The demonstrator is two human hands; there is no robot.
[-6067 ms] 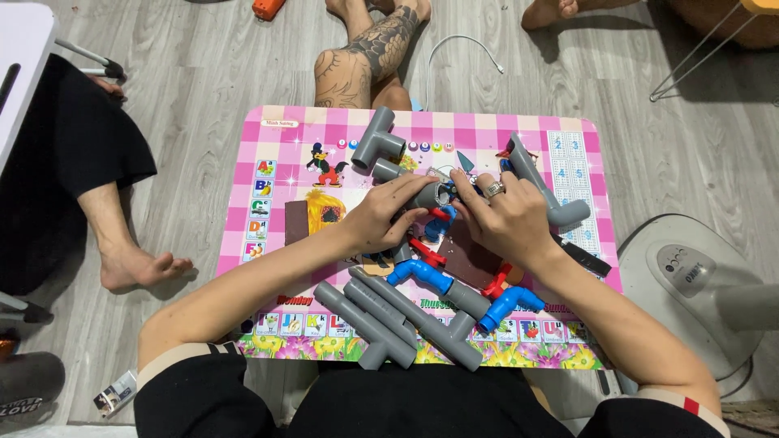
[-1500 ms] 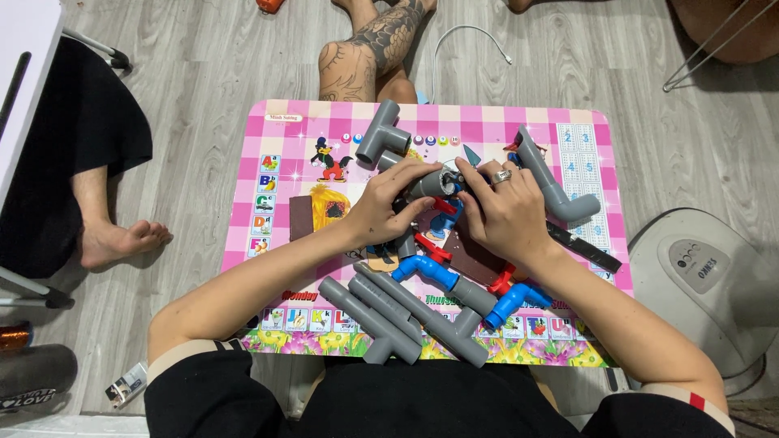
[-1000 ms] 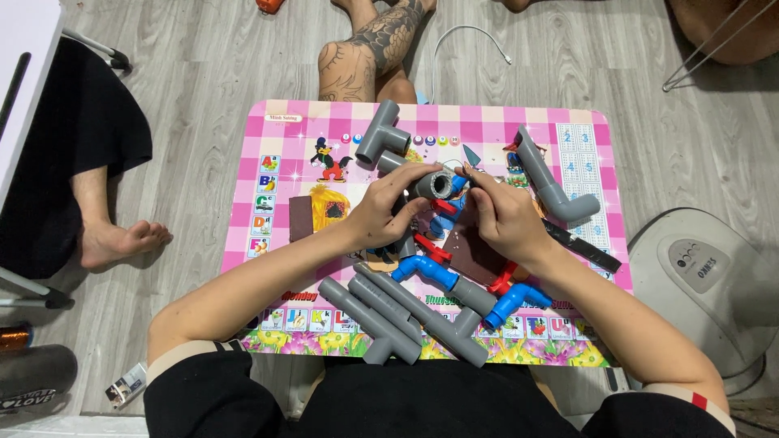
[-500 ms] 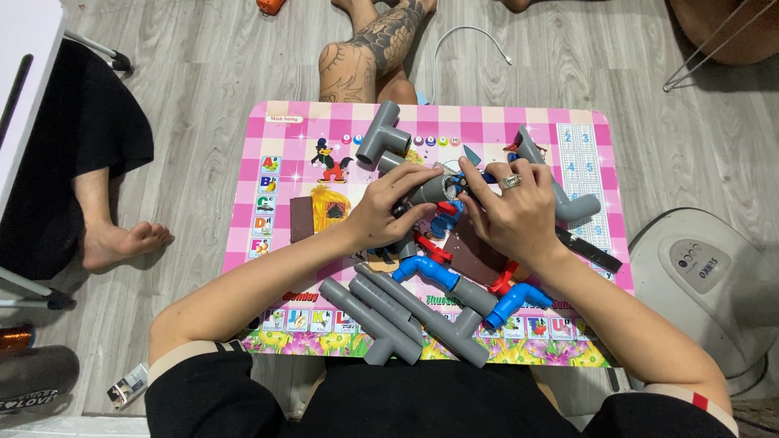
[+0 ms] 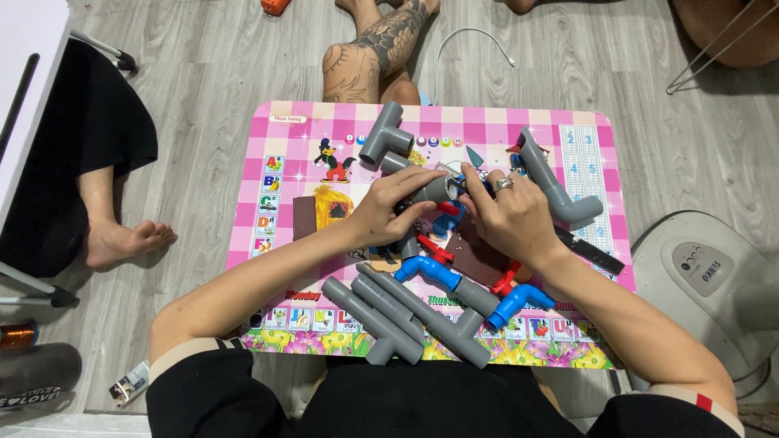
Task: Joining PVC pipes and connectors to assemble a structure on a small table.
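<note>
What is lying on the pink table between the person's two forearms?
In the head view, a blue elbow fitting joined to a grey pipe, and a red valve handle on the pink table.

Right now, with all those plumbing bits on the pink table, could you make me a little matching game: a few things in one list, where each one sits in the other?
Things:
1. grey plastic T-shaped pipe fitting
2. long grey plastic elbow pipe
3. bundle of straight grey plastic pipes
4. short grey plastic pipe piece

Places:
A. near edge of the pink checked table, close to the person's body
B. held between the left hand and right hand
C. far edge, near the tattooed leg
D. right side, beyond the right hand

Pairs: 1-C, 2-D, 3-A, 4-B
</note>
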